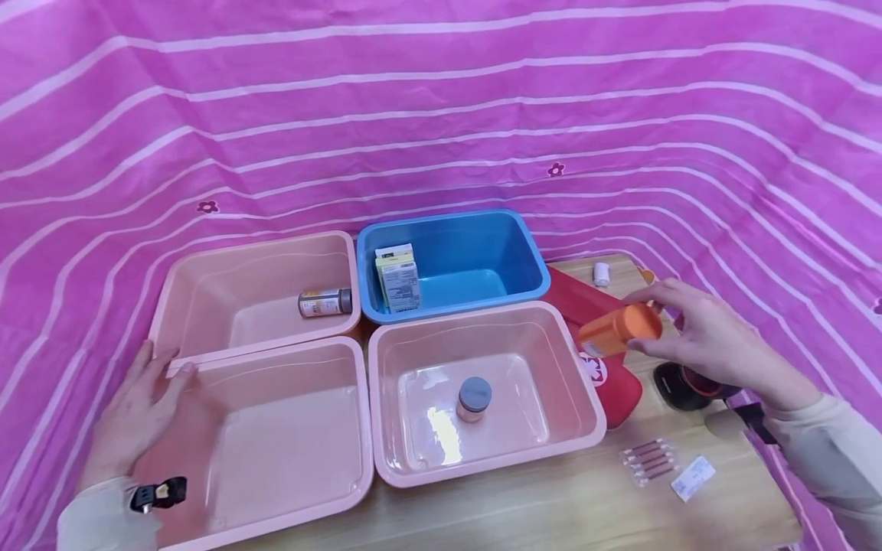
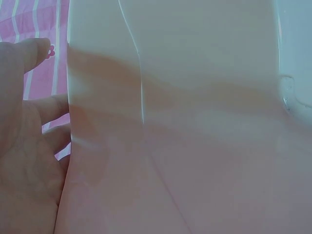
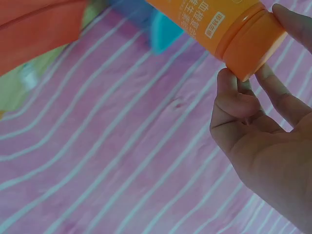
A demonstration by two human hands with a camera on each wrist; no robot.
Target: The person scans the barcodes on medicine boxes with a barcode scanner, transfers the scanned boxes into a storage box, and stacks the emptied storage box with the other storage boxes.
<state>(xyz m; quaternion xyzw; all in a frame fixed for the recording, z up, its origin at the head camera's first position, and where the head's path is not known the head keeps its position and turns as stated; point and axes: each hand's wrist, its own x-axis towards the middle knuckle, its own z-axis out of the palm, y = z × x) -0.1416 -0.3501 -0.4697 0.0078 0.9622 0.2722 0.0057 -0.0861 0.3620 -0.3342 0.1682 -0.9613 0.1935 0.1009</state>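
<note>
My right hand (image 1: 710, 329) pinches an orange bottle (image 1: 606, 330) by its cap, with thumb and fingertips. The bottle is tilted above the red pouch, right of the front right pink bin (image 1: 565, 451). White printed characters show on the orange bottle (image 3: 195, 14) in the right wrist view. My left hand (image 1: 141, 413) rests at the left rim of the front left pink bin (image 1: 289, 520), its fingers extended. Seen from the left wrist, that hand (image 2: 24, 136) lies along the bin's edge and holds nothing. A small jar with a grey lid (image 1: 475, 394) stands in the front right bin.
The back left pink bin (image 1: 248, 241) holds a bottle on its side (image 1: 324, 303). Several boxes (image 1: 400, 283) stand in the blue bin (image 1: 448, 222). On the table lie a red pouch (image 1: 616, 394), a white roll (image 1: 602, 274), thin sealed sticks (image 1: 649, 461), a white packet (image 1: 693, 478) and a black item (image 1: 678, 386).
</note>
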